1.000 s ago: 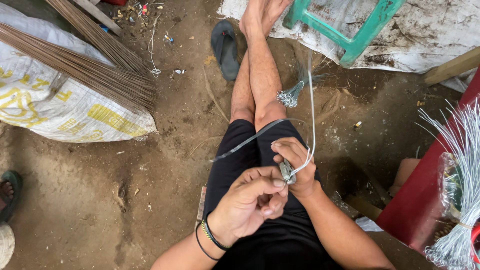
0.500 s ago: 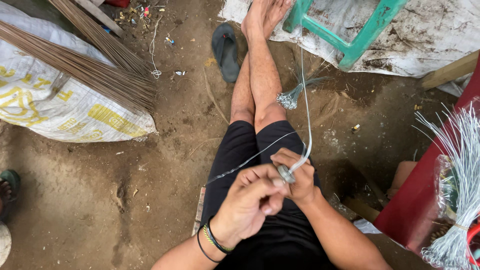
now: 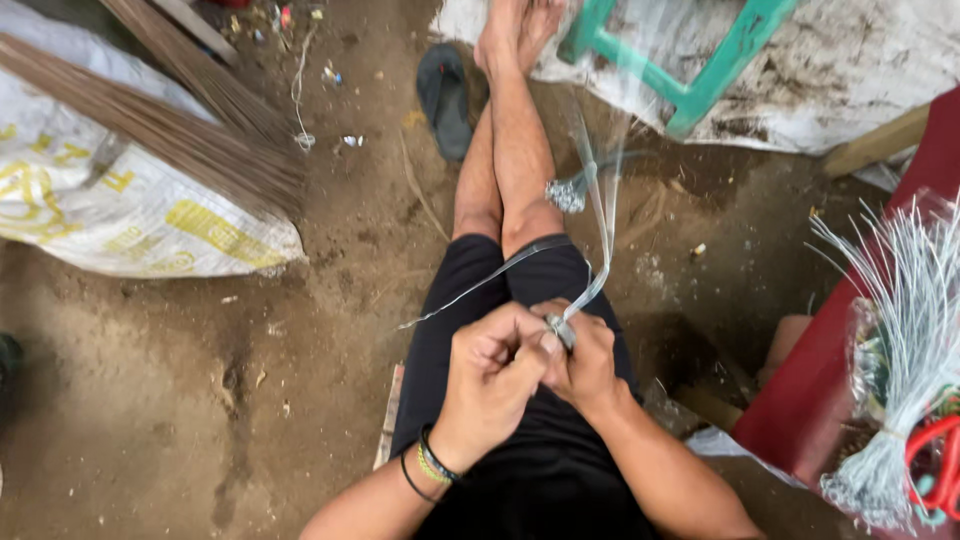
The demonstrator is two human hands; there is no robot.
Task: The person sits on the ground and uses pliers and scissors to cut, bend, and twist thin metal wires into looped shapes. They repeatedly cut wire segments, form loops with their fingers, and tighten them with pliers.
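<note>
Since the earlier frame both hands have closed together over the lap. Left hand [image 3: 492, 368] curled, fingertips pinching the small metal piece [image 3: 560, 330]; right hand [image 3: 585, 365] closed on it from the other side, touching. Thin strip [image 3: 598, 225] runs up and away from the hands toward the shins; its free end [image 3: 470, 290] trails leftward.

White sack [image 3: 120, 215] (yellow print) lies far left.

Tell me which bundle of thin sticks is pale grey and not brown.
The bundle at the right edge, beside the red surface, tied near its lower end. The two bundles at upper left, lying over the white sack, are brown.
</note>
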